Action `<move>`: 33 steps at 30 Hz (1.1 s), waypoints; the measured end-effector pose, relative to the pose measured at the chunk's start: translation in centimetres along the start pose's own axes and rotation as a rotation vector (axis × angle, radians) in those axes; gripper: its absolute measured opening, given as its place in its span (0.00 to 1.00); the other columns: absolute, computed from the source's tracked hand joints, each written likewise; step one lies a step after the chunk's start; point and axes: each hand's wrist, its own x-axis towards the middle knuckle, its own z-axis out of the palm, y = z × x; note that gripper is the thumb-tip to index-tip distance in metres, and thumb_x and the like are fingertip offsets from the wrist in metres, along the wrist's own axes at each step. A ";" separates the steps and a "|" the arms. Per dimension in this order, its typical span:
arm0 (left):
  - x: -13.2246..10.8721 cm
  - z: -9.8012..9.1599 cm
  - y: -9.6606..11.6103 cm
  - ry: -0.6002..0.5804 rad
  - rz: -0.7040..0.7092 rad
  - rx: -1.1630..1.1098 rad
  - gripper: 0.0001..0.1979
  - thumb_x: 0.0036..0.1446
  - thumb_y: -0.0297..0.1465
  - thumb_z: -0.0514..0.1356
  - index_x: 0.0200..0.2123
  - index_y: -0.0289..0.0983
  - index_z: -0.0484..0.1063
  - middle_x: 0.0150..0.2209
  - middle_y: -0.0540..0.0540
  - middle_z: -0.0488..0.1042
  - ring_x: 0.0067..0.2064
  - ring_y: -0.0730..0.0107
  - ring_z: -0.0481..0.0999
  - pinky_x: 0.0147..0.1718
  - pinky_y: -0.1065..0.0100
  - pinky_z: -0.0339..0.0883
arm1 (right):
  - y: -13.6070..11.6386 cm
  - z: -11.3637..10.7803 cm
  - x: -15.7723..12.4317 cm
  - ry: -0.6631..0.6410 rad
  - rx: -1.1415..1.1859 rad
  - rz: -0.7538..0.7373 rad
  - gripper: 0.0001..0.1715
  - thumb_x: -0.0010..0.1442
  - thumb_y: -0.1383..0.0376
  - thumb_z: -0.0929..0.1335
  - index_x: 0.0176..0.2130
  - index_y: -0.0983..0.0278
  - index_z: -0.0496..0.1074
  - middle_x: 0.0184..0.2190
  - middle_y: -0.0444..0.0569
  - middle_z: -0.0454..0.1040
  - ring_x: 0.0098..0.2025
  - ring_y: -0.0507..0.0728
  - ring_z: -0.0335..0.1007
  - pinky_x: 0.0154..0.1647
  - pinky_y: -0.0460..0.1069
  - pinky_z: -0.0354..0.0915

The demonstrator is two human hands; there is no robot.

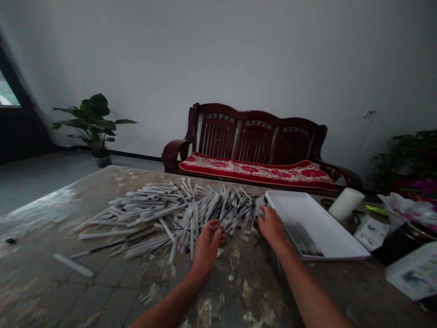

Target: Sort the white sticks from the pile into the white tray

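"How far along did it look from your end?"

"Early, I judged: one row of sticks lay in the tray, right of centre, while a far larger heap sprawled mid-frame across the table."

"And the hands?"

"I saw the left hand curled narrow at the heap's front edge, and the right hand bent over its right end, beside the tray. I couldn't tell what either gripped."

"Textures?"

"Slim, straight sticks, many in cloudy, plastic-looking sleeves; a smooth, white, low-walled tray; a mottled, stone-like tabletop"
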 end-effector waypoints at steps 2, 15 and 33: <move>0.1 -0.1 -0.1 0.036 0.050 0.008 0.23 0.49 0.42 0.62 0.47 0.37 0.67 0.40 0.42 0.76 0.33 0.64 0.80 0.31 0.63 0.74 | 0.1 0.0 0.6 -0.031 -0.049 0.047 0.22 0.64 0.63 0.62 0.57 0.65 0.65 0.54 0.58 0.71 0.56 0.58 0.67 0.51 0.47 0.60; 0.9 -1.3 -0.7 0.055 0.185 0.146 0.27 0.53 0.40 0.59 0.55 0.36 0.67 0.53 0.36 0.72 0.40 0.64 0.80 0.40 0.63 0.74 | 0.1 0.1 1.7 -0.150 -0.147 0.070 0.20 0.56 0.70 0.63 0.49 0.63 0.70 0.45 0.58 0.76 0.47 0.63 0.75 0.43 0.53 0.66; 1.2 -1.7 -1.4 -0.072 0.295 0.347 0.20 0.54 0.35 0.59 0.50 0.39 0.74 0.64 0.34 0.60 0.40 0.63 0.80 0.48 0.55 0.72 | -2.4 -0.4 1.4 -0.109 -0.169 0.005 0.19 0.64 0.62 0.61 0.51 0.65 0.70 0.49 0.62 0.73 0.48 0.62 0.74 0.45 0.53 0.66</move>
